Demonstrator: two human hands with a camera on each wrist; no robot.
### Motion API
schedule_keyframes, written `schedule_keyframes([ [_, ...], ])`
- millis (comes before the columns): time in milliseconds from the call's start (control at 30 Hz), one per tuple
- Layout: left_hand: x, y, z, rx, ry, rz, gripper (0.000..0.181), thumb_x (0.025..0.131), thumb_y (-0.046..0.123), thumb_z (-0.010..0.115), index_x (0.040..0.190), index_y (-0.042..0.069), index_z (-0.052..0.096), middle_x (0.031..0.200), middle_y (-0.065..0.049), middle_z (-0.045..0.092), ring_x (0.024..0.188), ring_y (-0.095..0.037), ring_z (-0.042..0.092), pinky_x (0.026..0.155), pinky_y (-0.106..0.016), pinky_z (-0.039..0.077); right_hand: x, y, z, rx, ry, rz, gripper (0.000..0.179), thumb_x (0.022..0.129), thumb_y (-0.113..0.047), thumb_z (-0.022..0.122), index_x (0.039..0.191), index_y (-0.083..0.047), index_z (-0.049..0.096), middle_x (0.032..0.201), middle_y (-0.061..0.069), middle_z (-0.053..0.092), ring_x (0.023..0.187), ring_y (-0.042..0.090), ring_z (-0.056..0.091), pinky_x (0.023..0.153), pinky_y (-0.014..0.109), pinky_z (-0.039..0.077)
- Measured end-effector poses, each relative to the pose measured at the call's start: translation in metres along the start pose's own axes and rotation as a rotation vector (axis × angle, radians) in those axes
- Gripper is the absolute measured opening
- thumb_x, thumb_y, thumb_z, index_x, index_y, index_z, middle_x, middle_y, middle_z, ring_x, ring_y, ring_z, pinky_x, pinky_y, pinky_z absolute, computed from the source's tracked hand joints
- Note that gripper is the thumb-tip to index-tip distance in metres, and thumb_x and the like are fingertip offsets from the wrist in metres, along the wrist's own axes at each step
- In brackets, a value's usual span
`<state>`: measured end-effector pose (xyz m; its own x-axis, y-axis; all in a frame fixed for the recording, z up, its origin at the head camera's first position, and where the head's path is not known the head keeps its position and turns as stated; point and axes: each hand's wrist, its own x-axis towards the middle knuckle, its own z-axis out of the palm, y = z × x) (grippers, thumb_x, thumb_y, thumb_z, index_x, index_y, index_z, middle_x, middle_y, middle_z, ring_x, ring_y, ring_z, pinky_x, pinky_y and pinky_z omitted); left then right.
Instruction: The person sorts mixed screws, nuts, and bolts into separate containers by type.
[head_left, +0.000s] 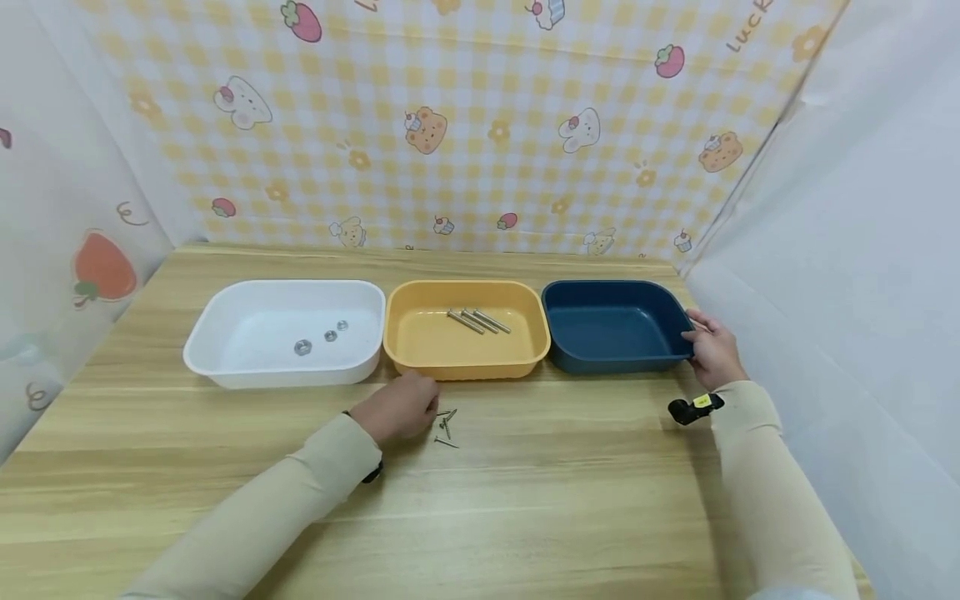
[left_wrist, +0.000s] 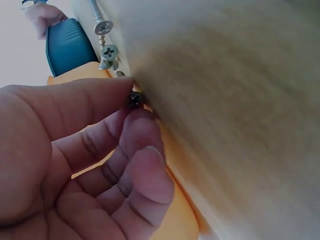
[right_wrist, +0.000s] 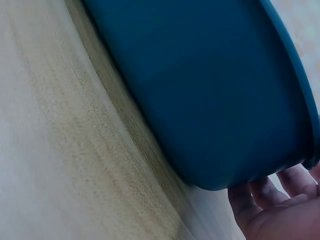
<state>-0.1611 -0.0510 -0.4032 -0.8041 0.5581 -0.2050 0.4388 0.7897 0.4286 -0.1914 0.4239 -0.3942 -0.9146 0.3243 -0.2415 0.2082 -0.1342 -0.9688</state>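
Observation:
My left hand [head_left: 401,406] is low over the table in front of the yellow bin. Between thumb and fingertip it pinches a small dark-headed screw [left_wrist: 135,99], whose shank is mostly hidden. Several loose screws [head_left: 446,425] lie on the wood just right of that hand; cross-slotted heads [left_wrist: 109,52] show in the left wrist view. At the far right my right hand [head_left: 716,354] holds the end of the dark blue bin [head_left: 618,364], thumb at the rim and fingers against the outer wall [right_wrist: 200,100].
The yellow bin [head_left: 465,372] stands in the middle, with three long bolts [head_left: 478,322] in it. To its left, the white bin [head_left: 285,377] contains three nuts [head_left: 302,347] of differing size. Behind the row hangs a checked cloth [head_left: 465,183]; a white sheet [head_left: 847,250] borders the right side.

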Motion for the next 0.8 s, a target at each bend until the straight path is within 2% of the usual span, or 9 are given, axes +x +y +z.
schedule_keyframes([
  [100, 0.0, -0.001, 0.0, -0.009, -0.005, -0.001, 0.03, 0.087, -0.003, 0.055, 0.062, 0.013, 0.052, 0.054, 0.003, 0.045, 0.051, -0.01, 0.043, 0.048, -0.024, 0.036, -0.001, 0.001, 0.0, -0.004, 0.019, -0.011, 0.062, 0.094, 0.008, 0.045, 0.152, -0.01, 0.031, 0.129, 0.002, 0.049, 0.094, 0.004, 0.057, 0.067, 0.018, 0.05],
  [233, -0.001, -0.001, -0.002, -0.056, -0.004, 0.007, 0.026, 0.087, -0.001, 0.054, 0.065, 0.013, 0.054, 0.058, 0.002, 0.049, 0.054, -0.011, 0.045, 0.052, -0.025, 0.039, -0.001, 0.002, 0.0, 0.003, 0.036, -0.023, 0.06, 0.091, 0.011, 0.045, 0.147, -0.01, 0.038, 0.114, -0.004, 0.053, 0.089, 0.004, 0.058, 0.062, 0.018, 0.05],
  [300, -0.002, 0.0, -0.004, -0.082, 0.003, 0.017, 0.024, 0.087, 0.0, 0.055, 0.067, 0.013, 0.055, 0.06, 0.002, 0.051, 0.056, -0.012, 0.047, 0.054, -0.027, 0.04, -0.001, 0.002, 0.001, -0.007, 0.044, -0.021, 0.058, 0.091, 0.011, 0.045, 0.145, -0.011, 0.041, 0.116, -0.003, 0.053, 0.089, 0.005, 0.058, 0.061, 0.018, 0.049],
  [500, -0.007, 0.006, -0.007, -0.175, -0.01, 0.065, 0.019, 0.089, 0.002, 0.059, 0.073, 0.013, 0.055, 0.068, 0.002, 0.054, 0.065, -0.013, 0.051, 0.061, -0.028, 0.044, -0.003, 0.005, 0.007, -0.099, 0.098, 0.026, 0.06, 0.092, 0.007, 0.044, 0.148, -0.014, 0.039, 0.145, 0.008, 0.041, 0.098, 0.008, 0.054, 0.065, 0.019, 0.051],
  [600, -0.003, 0.01, -0.01, -0.225, -0.021, 0.095, 0.015, 0.09, 0.005, 0.06, 0.078, 0.012, 0.056, 0.071, 0.002, 0.055, 0.068, -0.012, 0.051, 0.063, -0.028, 0.044, -0.002, 0.005, 0.009, -0.112, 0.128, 0.02, 0.061, 0.091, 0.007, 0.044, 0.147, -0.016, 0.041, 0.145, 0.009, 0.041, 0.098, 0.01, 0.054, 0.065, 0.019, 0.052],
  [667, 0.0, 0.014, -0.013, -0.265, -0.029, 0.109, 0.004, 0.091, 0.005, 0.059, 0.088, 0.008, 0.06, 0.073, 0.002, 0.055, 0.068, -0.012, 0.051, 0.064, -0.028, 0.043, -0.001, 0.004, 0.009, -0.113, 0.147, 0.008, 0.061, 0.091, 0.007, 0.044, 0.146, -0.016, 0.043, 0.142, 0.009, 0.043, 0.098, 0.011, 0.054, 0.064, 0.019, 0.051],
  [800, 0.005, 0.02, -0.015, -0.366, -0.079, 0.117, 0.023, 0.092, 0.004, 0.052, 0.113, 0.003, 0.063, 0.074, 0.0, 0.057, 0.065, -0.011, 0.051, 0.062, -0.027, 0.044, 0.001, 0.005, 0.011, -0.135, 0.18, 0.001, 0.061, 0.09, 0.009, 0.045, 0.146, -0.016, 0.044, 0.139, 0.009, 0.045, 0.101, 0.012, 0.053, 0.064, 0.017, 0.05],
])
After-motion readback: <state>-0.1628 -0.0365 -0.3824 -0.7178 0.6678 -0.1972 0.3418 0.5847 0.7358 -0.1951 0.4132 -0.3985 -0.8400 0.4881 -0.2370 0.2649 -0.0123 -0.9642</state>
